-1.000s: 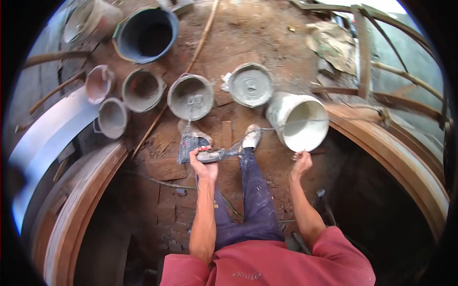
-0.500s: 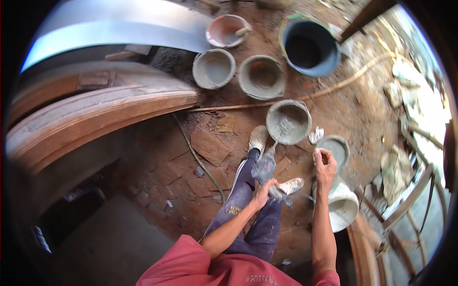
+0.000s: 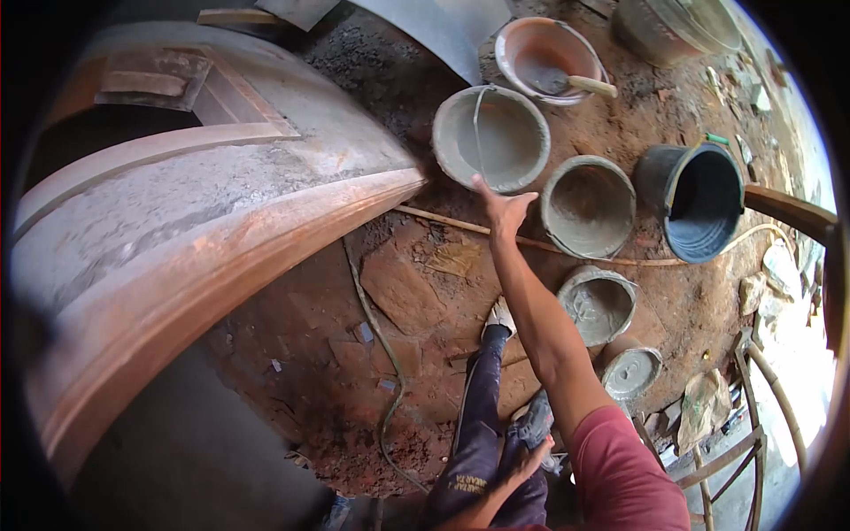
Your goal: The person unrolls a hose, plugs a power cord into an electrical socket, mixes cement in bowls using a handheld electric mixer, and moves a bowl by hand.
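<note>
My left hand [image 3: 534,458] grips a grey, mortar-smeared power drill [image 3: 535,423] low by my legs; my forearm hides part of the drill. My right arm stretches forward across the view. Its hand [image 3: 506,211] is at the near rim of a cement-coated bucket [image 3: 443,146], thumb spread away from the fingers. A thin wire handle [image 3: 479,128] crosses that bucket's mouth and ends close to my fingertips; whether they touch it is unclear. Greyish liquid lies inside. Right of the hand stands another coated bucket [image 3: 589,208]. Nearer me, a third bucket [image 3: 598,305] holds wet grey mix.
An orange-brown basin [image 3: 522,44] with a wooden-handled tool stands farther back. A dark blue bucket [image 3: 677,190] is at right, and a small mortar-filled bucket [image 3: 630,372] lower. A bamboo pole [image 3: 456,219] and green hose [image 3: 376,327] cross the dirt. Curved wooden moulding [image 3: 292,230] borders the left.
My right hand has swung forward and left, from beside the nearer buckets to the far bucket's rim. My view has turned. The drill, still in my left hand, is away from the mixing bucket.
</note>
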The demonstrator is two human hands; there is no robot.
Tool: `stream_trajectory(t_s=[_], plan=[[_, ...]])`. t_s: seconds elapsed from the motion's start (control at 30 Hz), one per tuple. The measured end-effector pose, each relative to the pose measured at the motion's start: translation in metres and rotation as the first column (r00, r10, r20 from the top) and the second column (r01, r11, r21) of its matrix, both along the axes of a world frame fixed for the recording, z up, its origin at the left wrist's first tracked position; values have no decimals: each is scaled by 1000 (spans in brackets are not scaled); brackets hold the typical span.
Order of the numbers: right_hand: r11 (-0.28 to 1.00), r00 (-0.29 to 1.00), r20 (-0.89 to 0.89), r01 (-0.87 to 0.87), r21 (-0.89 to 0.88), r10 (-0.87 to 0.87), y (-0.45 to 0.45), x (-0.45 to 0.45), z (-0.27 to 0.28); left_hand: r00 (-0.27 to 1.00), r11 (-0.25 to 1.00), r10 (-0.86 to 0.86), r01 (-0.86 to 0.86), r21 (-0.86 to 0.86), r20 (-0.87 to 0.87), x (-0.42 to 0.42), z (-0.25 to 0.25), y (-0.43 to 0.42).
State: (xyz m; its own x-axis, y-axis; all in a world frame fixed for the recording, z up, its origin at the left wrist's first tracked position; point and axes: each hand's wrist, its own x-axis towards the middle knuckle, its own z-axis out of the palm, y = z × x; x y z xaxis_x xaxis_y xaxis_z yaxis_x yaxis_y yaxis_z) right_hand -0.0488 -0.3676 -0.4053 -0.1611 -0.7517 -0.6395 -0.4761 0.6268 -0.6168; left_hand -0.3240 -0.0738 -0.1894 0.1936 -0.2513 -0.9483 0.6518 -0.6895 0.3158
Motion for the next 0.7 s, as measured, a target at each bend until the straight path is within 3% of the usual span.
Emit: stream_trajectory(t_s=[0.07, 0.13, 0.17, 0.27, 0.33, 0.43, 0.53, 0.7], plan=[[996, 998, -9, 57, -73, -58, -2, 10, -19, 999, 1000, 14, -14, 9, -31, -1, -1, 5], [946, 969, 240, 130, -297, -58, 2, 11, -25, 996, 999, 36, -35, 14, -79, -7, -5, 10], [947, 971, 233, 118, -299, -47, 1, 9, -29, 994, 999, 44, -43, 9, -100, -12, -9, 13], [978, 964, 168, 210, -9, -205, -7, -7, -43, 991, 999, 46, -46, -3, -126, -18, -12, 18], [951, 942, 156, 307, -44, -297, -15, 0, -51, 995, 1000, -14, 17, 22, -102, 16, 8, -10], [924, 853, 355, 358, 135, -382, -27, -2, -67, 998, 997, -53, 55, 59, -35, 29, 13, -21], [918, 773, 522, 393, 52, -361, -26, 8, -63, 1000, 999, -9, 8, 39, 15, 22, 6, -11], [909, 751, 544, 412, 55, -374, -15, -5, -60, 999, 1000, 9, -10, 24, 46, 13, 3, -1]])
